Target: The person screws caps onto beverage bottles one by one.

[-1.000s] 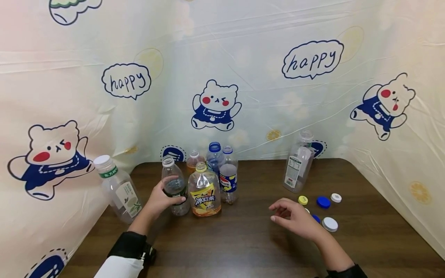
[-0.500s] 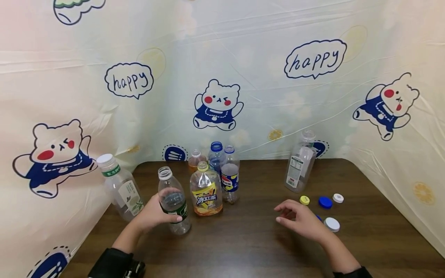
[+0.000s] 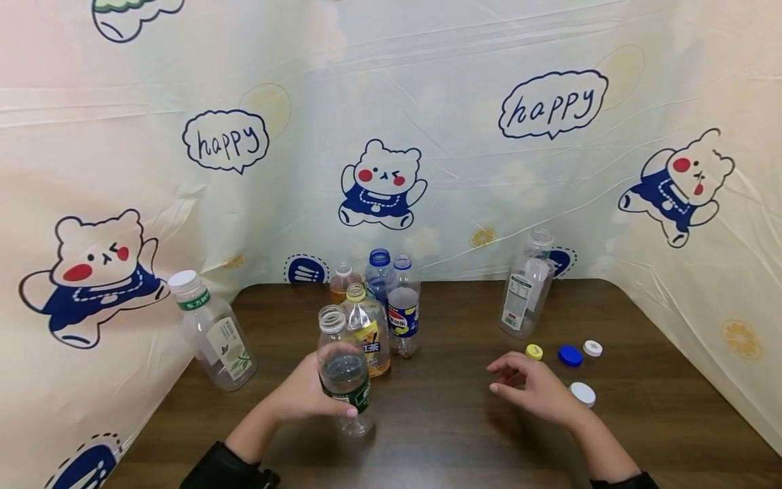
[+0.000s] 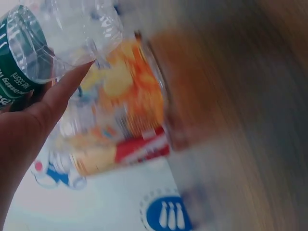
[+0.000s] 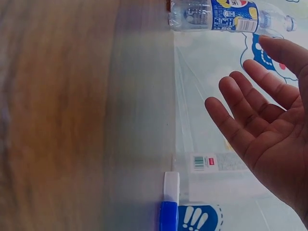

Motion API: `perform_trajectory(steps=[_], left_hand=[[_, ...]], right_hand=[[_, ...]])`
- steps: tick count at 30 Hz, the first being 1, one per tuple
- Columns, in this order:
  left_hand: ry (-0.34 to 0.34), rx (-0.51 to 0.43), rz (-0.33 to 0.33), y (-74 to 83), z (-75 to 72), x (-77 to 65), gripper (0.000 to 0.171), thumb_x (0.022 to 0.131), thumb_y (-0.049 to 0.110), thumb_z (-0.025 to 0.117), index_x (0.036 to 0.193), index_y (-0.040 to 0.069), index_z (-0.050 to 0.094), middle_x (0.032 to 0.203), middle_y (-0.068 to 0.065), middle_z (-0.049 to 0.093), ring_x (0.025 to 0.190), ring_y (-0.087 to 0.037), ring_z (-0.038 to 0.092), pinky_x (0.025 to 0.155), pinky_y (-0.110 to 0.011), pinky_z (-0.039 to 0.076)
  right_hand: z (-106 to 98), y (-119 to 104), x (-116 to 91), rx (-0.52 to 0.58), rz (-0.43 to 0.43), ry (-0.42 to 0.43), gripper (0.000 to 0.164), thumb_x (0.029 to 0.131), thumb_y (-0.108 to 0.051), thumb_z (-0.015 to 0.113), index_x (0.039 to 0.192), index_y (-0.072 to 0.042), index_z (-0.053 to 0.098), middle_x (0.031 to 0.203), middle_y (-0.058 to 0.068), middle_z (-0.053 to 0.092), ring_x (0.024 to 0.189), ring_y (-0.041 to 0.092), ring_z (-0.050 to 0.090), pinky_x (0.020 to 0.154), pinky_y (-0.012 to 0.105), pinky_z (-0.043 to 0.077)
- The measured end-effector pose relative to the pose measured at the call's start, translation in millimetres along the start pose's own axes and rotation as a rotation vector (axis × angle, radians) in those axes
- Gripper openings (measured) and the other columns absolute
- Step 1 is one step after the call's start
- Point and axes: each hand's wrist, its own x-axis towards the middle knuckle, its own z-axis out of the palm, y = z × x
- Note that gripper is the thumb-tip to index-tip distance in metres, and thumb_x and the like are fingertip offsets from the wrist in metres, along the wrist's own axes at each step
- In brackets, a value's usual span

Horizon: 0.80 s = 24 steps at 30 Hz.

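My left hand [image 3: 308,394] grips a clear plastic bottle [image 3: 345,370] with a green label and an uncapped threaded mouth. The bottle stands nearly upright close to the table's surface, overlapping the iced tea bottle [image 3: 374,333] behind it. In the left wrist view, the thumb [image 4: 62,94] lies along the bottle's side beside its green label [image 4: 21,57]. My right hand [image 3: 537,390] hovers to the right with loosely bent fingers and holds nothing; its palm [image 5: 276,139] is bare in the right wrist view. It is nearest to the caps, partly covering that area.
Behind stand a cola bottle [image 3: 403,312], a blue-necked bottle [image 3: 379,272] and a small orange-tinted bottle [image 3: 343,278]. A white-capped bottle [image 3: 222,343] is at left, an uncapped bottle [image 3: 525,292] at right. Yellow [image 3: 534,352], blue [image 3: 571,355] and white caps [image 3: 582,394] lie on the table.
My left hand has brought the green-labelled bottle away from the group, nearer to me and then rightward in front of the iced tea bottle. My right hand stays almost where it was.
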Motion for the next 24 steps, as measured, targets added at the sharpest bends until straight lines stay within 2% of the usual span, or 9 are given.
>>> perform_trajectory(steps=[7, 12, 18, 24], left_hand=[[0.073, 0.029, 0.014, 16.0, 36.7, 12.5, 0.077, 0.065, 0.017, 0.092, 0.130, 0.019, 0.050, 0.121, -0.006, 0.061, 0.111, -0.026, 0.060, 0.092, -0.039, 0.050], [0.099, 0.080, 0.060, 25.6, 61.9, 21.7, 0.077, 0.064, 0.023, 0.093, 0.128, 0.023, 0.051, 0.119, 0.000, 0.062, 0.107, -0.020, 0.061, 0.091, -0.037, 0.051], [0.069, 0.084, 0.076, 33.1, 84.4, 35.6, 0.075, 0.065, 0.026, 0.093, 0.128, 0.027, 0.052, 0.121, 0.003, 0.060, 0.108, -0.016, 0.060, 0.090, -0.035, 0.051], [0.035, 0.089, 0.065, 35.7, 96.6, 45.1, 0.073, 0.067, 0.028, 0.091, 0.128, 0.031, 0.051, 0.124, 0.004, 0.058, 0.111, -0.015, 0.058, 0.091, -0.034, 0.050]], right_hand=[[-2, 1, 0, -0.005, 0.019, -0.012, 0.028, 0.089, -0.019, 0.073, 0.108, 0.000, 0.065, 0.103, 0.014, 0.064, 0.084, 0.009, 0.061, 0.074, 0.030, 0.055], [0, 1, 1, -0.004, 0.009, -0.016, 0.027, 0.089, -0.019, 0.073, 0.107, 0.000, 0.065, 0.103, 0.014, 0.064, 0.083, 0.009, 0.061, 0.073, 0.029, 0.055], [5, 1, 3, -0.005, -0.029, -0.012, 0.025, 0.089, -0.017, 0.073, 0.106, 0.000, 0.065, 0.101, 0.014, 0.064, 0.083, 0.008, 0.061, 0.072, 0.029, 0.054], [11, -1, 7, 0.000, -0.038, -0.022, 0.025, 0.089, -0.018, 0.073, 0.105, -0.001, 0.066, 0.101, 0.014, 0.064, 0.083, 0.008, 0.061, 0.072, 0.031, 0.055]])
